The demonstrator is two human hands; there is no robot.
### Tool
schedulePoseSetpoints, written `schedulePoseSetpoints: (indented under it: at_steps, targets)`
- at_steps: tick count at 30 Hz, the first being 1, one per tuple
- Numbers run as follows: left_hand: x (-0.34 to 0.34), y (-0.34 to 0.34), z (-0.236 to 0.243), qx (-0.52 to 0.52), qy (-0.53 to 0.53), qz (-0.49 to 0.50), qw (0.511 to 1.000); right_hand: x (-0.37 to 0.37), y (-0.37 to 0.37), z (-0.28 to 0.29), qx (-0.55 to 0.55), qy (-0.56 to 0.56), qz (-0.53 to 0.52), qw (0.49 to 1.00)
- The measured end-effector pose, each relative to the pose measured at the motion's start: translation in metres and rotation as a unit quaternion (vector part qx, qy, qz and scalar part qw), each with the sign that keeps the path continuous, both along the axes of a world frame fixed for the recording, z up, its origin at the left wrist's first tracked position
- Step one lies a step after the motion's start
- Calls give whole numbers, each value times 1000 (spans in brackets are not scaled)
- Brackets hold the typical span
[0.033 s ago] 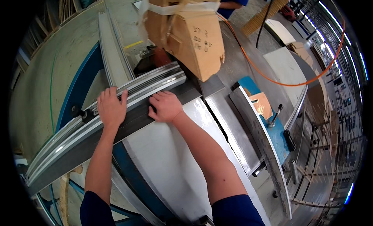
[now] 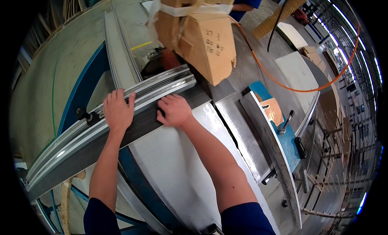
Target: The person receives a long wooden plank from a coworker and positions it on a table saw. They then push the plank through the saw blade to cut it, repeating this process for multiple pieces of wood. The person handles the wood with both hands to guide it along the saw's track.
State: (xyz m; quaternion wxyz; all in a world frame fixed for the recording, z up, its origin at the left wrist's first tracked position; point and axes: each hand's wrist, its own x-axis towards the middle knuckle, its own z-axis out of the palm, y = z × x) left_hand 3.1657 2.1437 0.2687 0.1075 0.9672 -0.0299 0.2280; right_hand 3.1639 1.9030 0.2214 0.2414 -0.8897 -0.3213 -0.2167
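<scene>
The left hand (image 2: 119,112) lies across the aluminium fence rail (image 2: 169,89), thumb spread; the right hand (image 2: 176,112), fingers curled, rests on the dark strip (image 2: 143,128) along the pale table's (image 2: 169,162) far edge. Hidden finger undersides leave either hand's grip undeterminable. The view's upper limit crops the cardboard hood (image 2: 212,45) beyond the rail's right end.

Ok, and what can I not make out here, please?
In the head view:
Palms of the left hand and the right hand: turned down, hidden by the hands' own backs.
Top of the taped cardboard: cut off by the upper edge.
Most of the co-worker: behind the taped cardboard or cut off by the upper edge.
</scene>
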Motion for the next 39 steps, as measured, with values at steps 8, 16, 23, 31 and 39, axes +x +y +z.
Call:
schedulePoseSetpoints:
  at_steps: [8,16,23,31,39]
  targets:
    - [-21,1,2,-29,-17,-16,999,-18,2,5,-19,-4,4,1000]
    - [-66,-9,13,-48,25,-23,998,-63,-9,15,-26,-17,3,1000]
    - [-142,-7,17,-225,-54,-115,966,-107,-23,16,-30,-6,12,999]
    - [-397,133,-54,-713,78,308,625,-144,-41,15,-36,-8,11,999]
    - [-383,276,-99,-898,-69,239,362,-168,-28,16,-17,-1,35,999]
